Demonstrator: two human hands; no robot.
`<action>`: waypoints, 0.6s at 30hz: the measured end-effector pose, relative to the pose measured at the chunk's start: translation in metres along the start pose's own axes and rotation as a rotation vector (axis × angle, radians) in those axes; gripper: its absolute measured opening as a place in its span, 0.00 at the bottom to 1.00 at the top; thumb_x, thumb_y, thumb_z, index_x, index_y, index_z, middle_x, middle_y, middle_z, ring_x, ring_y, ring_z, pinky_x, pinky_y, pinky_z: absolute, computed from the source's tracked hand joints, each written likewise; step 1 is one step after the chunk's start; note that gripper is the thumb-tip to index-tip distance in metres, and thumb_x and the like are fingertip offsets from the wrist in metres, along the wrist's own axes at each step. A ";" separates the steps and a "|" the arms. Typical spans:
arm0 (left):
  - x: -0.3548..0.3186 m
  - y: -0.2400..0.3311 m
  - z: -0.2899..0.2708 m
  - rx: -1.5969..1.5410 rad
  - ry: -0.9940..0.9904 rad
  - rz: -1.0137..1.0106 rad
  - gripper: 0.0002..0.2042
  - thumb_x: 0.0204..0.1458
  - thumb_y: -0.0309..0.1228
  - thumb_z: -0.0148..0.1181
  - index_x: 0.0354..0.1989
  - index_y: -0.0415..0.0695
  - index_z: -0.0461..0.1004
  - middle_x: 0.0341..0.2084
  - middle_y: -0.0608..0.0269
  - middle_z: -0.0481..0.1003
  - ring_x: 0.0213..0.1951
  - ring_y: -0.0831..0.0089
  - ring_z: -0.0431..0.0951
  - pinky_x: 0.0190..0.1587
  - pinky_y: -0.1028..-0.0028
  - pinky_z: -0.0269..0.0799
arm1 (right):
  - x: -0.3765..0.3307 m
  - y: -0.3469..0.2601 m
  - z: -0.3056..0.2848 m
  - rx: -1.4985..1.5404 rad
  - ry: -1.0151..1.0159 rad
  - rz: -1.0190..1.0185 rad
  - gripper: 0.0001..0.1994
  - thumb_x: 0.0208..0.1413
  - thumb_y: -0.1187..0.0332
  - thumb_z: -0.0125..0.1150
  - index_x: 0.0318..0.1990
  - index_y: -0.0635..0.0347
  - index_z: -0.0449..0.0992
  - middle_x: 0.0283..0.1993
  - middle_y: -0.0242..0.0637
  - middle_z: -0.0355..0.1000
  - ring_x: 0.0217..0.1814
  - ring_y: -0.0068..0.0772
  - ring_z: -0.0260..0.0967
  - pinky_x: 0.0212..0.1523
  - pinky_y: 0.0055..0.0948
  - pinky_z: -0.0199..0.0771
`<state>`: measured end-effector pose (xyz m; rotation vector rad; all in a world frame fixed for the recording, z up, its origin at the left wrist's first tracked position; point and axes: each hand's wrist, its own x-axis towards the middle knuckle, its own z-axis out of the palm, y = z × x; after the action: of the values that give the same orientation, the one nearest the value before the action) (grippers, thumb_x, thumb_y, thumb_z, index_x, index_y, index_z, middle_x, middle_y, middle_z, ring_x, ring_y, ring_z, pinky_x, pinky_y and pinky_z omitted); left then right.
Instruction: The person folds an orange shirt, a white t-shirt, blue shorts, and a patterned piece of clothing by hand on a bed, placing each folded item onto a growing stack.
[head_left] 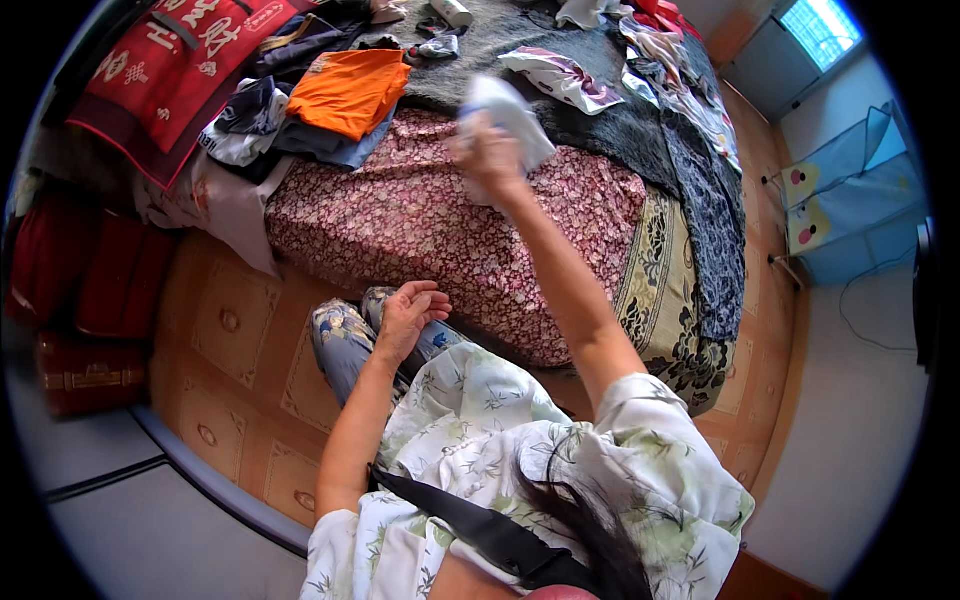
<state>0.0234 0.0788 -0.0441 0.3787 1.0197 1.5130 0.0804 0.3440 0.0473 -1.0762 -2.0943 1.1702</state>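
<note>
My right hand [490,160] reaches over the bed, closed on a folded white cloth [515,120]; both are blurred by motion. Under it spreads a maroon floral bedcover [430,240]. My left hand [408,318] hovers near my knees in front of the bed, holding nothing, its fingers loosely extended. Left of the white cloth lies a bright orange folded garment [350,92] on top of folded blue-grey clothes [340,142]. A white garment with purple markings [563,80] rests crumpled beyond, on the dark grey blanket [640,130].
A red bag with white lettering [180,80] covers the bed's left corner. Red cases [125,275] stand on the tiled floor [235,320] at left. More clothes [680,60] are heaped at the far right of the bed. A blue covered rack [850,200] stands by the right wall.
</note>
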 end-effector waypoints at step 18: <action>0.006 -0.002 -0.011 -0.020 -0.049 -0.001 0.12 0.58 0.25 0.51 0.49 0.35 0.66 0.38 0.51 0.75 0.38 0.65 0.77 0.40 0.69 0.75 | -0.013 0.133 -0.052 -0.390 0.352 -0.396 0.25 0.50 0.62 0.61 0.56 0.60 0.68 0.57 0.52 0.65 0.63 0.49 0.59 0.62 0.47 0.55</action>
<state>0.0152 0.0803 -0.0538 0.3992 0.9661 1.5049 0.1775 0.3991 -0.0424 -0.8872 -2.1570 0.3632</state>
